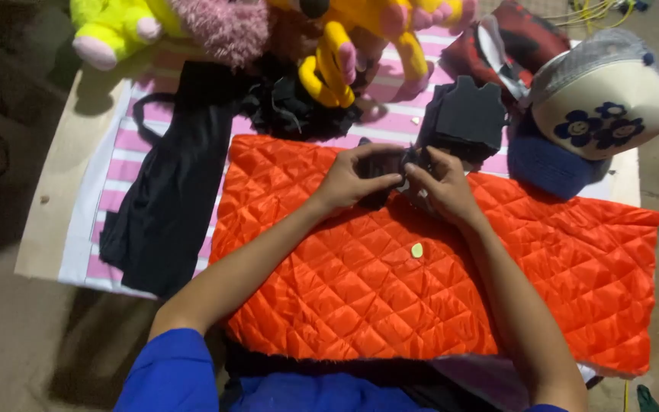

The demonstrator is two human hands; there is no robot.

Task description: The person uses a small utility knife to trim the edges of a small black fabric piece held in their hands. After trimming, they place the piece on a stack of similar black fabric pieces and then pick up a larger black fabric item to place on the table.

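An orange quilted cloth (390, 290) lies spread over a low table. At its far edge my left hand (348, 181) and my right hand (440, 187) meet, both pinching a small black piece of material (385, 164) between their fingers. A small pale yellow disc (417, 250) rests on the orange cloth just nearer to me than my hands. What the black piece is exactly I cannot tell.
A black garment (169, 191) hangs over a pink-striped sheet (120, 164) at left. Yellow and pink plush toys (345, 46) and crumpled black fabric (299, 111) lie at the back. A stack of dark felt pieces (467, 114), a blue pad (547, 164) and a cap (604, 95) are at right.
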